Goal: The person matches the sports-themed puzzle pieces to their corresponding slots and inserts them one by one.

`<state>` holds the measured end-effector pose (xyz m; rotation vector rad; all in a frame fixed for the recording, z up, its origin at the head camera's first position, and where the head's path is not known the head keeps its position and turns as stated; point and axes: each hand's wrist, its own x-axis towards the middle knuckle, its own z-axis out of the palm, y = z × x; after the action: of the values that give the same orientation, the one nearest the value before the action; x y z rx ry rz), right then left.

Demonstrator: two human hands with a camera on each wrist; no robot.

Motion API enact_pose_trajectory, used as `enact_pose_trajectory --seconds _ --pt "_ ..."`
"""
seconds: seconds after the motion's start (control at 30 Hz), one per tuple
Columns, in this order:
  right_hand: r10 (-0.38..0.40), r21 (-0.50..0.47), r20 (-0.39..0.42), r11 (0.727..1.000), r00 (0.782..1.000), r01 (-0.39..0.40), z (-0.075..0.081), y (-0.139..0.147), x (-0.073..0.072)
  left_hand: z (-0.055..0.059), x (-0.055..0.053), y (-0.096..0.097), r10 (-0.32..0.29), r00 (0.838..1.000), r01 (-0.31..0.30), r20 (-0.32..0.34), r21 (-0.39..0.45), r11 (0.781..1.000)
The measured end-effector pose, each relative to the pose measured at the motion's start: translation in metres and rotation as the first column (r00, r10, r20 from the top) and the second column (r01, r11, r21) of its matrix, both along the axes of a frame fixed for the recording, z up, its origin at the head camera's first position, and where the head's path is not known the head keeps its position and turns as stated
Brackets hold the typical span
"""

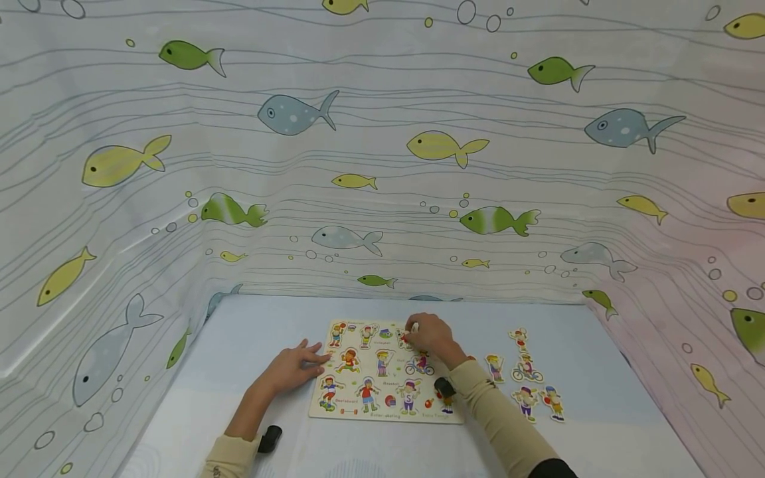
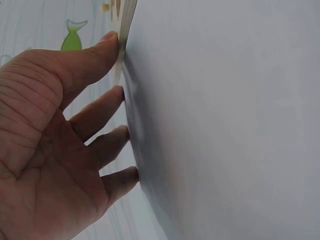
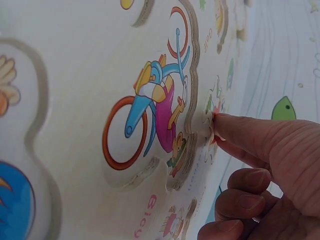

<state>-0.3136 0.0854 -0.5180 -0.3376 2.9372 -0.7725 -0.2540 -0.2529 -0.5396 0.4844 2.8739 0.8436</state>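
Note:
A wooden puzzle board (image 1: 352, 365) with printed sports figures lies on the table. At its upper right corner my right hand (image 1: 431, 335) pinches a small puzzle piece (image 1: 403, 340) between thumb and forefinger, its other fingers curled in. In the right wrist view this right hand (image 3: 250, 160) holds the piece low at the board's surface, beyond the bicycle figure (image 3: 160, 100). My left hand (image 1: 293, 367) rests at the board's left edge with fingers spread. In the left wrist view the left hand (image 2: 60, 135) has its thumb against the board edge (image 2: 122, 40) and fingertips on the table.
Several loose puzzle pieces lie right of the board, among them a cyclist (image 1: 527, 368), a figure in purple (image 1: 526, 401) and a figure in yellow (image 1: 553, 403). A fish-patterned curtain (image 1: 382, 199) surrounds the white table (image 1: 263, 318) at the back and sides.

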Motion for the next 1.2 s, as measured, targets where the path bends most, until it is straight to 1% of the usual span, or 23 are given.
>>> enact_pose_trajectory --seconds 0.17,0.33,0.47,0.57,0.73,0.9,1.0,1.1,1.2 --pt "0.005 -0.002 -0.013 1.000 1.000 -0.005 0.000 0.000 0.001 -0.002 -0.001 -0.001 -0.006 1.000 0.006 -0.001 0.004 1.000" --pt "0.038 -0.010 -0.036 0.999 0.999 -0.039 -0.003 0.004 0.002 -0.002 -0.001 -0.001 -0.027 0.999 0.027 -0.023 0.003 1.000" --pt "0.057 -0.030 -0.050 0.998 0.997 -0.059 -0.006 0.007 0.001 -0.001 -0.001 -0.001 -0.023 0.999 0.023 -0.027 0.001 1.000" --pt "0.057 -0.048 -0.055 0.997 0.997 -0.059 -0.008 0.009 -0.001 0.000 0.000 0.000 -0.014 1.000 0.014 -0.015 0.002 1.000" --pt "0.036 -0.044 -0.041 0.998 0.998 -0.038 -0.008 0.014 -0.002 0.000 -0.001 0.001 -0.012 1.000 0.012 -0.010 -0.006 1.000" --pt "0.023 -0.038 -0.034 0.999 0.999 -0.024 -0.001 0.022 0.000 0.000 -0.001 0.001 -0.006 1.000 0.006 -0.010 -0.003 1.000" --pt "0.011 -0.039 -0.037 0.999 0.999 -0.012 0.001 0.029 0.000 -0.001 -0.001 0.000 -0.017 1.000 0.017 -0.022 -0.005 1.000" --pt "-0.006 -0.038 -0.014 0.999 1.000 0.006 0.001 0.038 0.000 -0.001 -0.001 0.000 -0.016 1.000 0.016 -0.020 0.002 1.000" --pt "-0.039 -0.034 0.004 0.999 0.999 0.039 0.001 0.046 0.000 -0.001 -0.001 0.000 -0.012 1.000 0.012 -0.018 0.004 1.000"
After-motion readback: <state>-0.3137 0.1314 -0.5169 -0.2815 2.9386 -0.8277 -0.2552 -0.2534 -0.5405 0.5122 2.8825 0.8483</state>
